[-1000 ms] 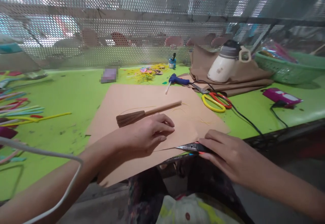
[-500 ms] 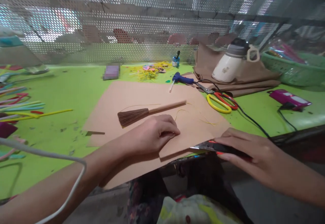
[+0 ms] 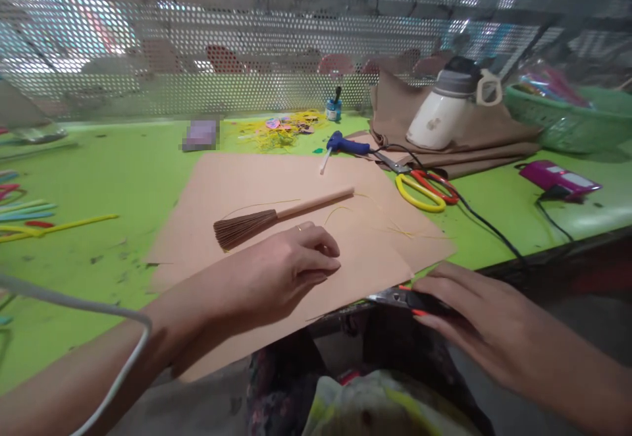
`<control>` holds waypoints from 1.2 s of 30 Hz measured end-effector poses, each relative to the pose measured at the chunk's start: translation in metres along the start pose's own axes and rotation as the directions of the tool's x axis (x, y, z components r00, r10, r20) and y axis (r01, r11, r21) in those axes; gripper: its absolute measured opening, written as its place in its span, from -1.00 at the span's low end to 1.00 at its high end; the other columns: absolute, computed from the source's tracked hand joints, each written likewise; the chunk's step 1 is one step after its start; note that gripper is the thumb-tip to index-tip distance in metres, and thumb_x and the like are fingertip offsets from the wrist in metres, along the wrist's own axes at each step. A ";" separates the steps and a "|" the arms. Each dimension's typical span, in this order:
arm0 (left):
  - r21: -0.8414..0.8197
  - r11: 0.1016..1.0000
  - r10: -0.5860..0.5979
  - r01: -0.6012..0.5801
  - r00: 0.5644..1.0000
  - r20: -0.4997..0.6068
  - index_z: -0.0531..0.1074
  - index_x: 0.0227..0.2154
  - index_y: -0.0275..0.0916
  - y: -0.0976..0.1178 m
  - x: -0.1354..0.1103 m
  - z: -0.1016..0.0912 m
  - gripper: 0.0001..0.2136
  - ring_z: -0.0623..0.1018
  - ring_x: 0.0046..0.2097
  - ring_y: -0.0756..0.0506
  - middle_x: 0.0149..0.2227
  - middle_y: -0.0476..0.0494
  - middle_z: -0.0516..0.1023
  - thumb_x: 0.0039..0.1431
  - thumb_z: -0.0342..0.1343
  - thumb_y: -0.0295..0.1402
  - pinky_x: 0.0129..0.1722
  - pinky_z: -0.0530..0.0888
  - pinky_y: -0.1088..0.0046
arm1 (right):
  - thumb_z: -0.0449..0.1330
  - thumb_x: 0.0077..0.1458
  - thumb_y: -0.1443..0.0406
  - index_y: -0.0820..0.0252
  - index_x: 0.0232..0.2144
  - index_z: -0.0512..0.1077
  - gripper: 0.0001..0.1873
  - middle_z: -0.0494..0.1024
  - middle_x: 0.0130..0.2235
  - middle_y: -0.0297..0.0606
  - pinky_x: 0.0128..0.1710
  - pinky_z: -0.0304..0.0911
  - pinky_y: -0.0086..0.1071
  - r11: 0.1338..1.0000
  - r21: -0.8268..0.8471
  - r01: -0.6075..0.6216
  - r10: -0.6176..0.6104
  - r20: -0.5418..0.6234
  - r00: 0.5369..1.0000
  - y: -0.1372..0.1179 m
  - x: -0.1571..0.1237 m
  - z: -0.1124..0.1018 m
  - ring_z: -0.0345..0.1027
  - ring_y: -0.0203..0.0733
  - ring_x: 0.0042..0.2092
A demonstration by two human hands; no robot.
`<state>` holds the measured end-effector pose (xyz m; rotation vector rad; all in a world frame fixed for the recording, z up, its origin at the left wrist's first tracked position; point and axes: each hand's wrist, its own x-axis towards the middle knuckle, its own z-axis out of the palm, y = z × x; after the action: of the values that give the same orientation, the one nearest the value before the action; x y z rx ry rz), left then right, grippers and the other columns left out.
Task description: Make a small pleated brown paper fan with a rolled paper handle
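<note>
My left hand (image 3: 296, 258) rests on the tan paper sheets (image 3: 266, 179), its fingers curled and thumb close to the index finger, with nothing visible between them. Just beyond it lies a small brown pleated paper fan-shaped piece (image 3: 247, 227) with a rolled paper stick (image 3: 316, 203). My right hand (image 3: 474, 317) is closed around a hinged metal tool with black and red handles (image 3: 419, 301), like pliers. The tool's jaws lie at the near edge of the paper. Thin yellow threads (image 3: 402, 230) are scattered on the sheets.
Beyond the paper are a blue glue gun (image 3: 348, 144), scissors with yellow and red handles (image 3: 424, 189) and a small blue bottle (image 3: 334, 108). A white flask (image 3: 437, 120) stands before folded brown material (image 3: 498, 138). At right are a green basket (image 3: 523, 116) and a purple device (image 3: 560, 179).
The raised near corner of the paper now lies flatter. My left hand's thumb and fingers have parted slightly. My right hand and the tool are slightly lower, and the view has shifted.
</note>
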<state>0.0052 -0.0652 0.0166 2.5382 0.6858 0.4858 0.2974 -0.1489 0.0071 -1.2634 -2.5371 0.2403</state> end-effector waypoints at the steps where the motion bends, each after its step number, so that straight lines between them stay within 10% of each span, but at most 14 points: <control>1: -0.001 1.000 0.002 -0.002 1.000 -0.002 0.55 -0.20 -0.23 -0.001 0.000 0.000 -0.77 0.49 -0.12 -0.04 -0.09 -0.17 0.49 0.36 -0.04 -0.44 -0.15 0.38 0.43 | 0.00 0.33 0.31 0.15 -0.07 0.39 -0.79 0.53 -0.17 -0.14 -0.26 0.39 -0.25 1.000 0.006 0.005 -0.005 0.005 1.000 -0.002 0.002 0.000 0.47 -0.05 -0.19; 36: -0.025 0.998 0.053 -0.053 0.998 -0.019 0.54 -0.24 -0.23 -0.002 -0.002 0.003 -0.78 0.48 -0.11 -0.07 -0.10 -0.19 0.49 0.37 -0.03 -0.43 -0.15 0.39 0.40 | -0.06 0.34 0.34 0.19 -0.27 0.38 -0.78 0.42 -0.26 -0.16 -0.31 0.31 -0.20 0.989 0.146 -0.028 0.001 0.178 0.984 -0.043 0.026 0.013 0.34 -0.06 -0.27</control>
<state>0.0044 -0.0652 0.0124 2.5368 0.6163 0.5330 0.2464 -0.1541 0.0113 -1.2536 -2.6005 0.5576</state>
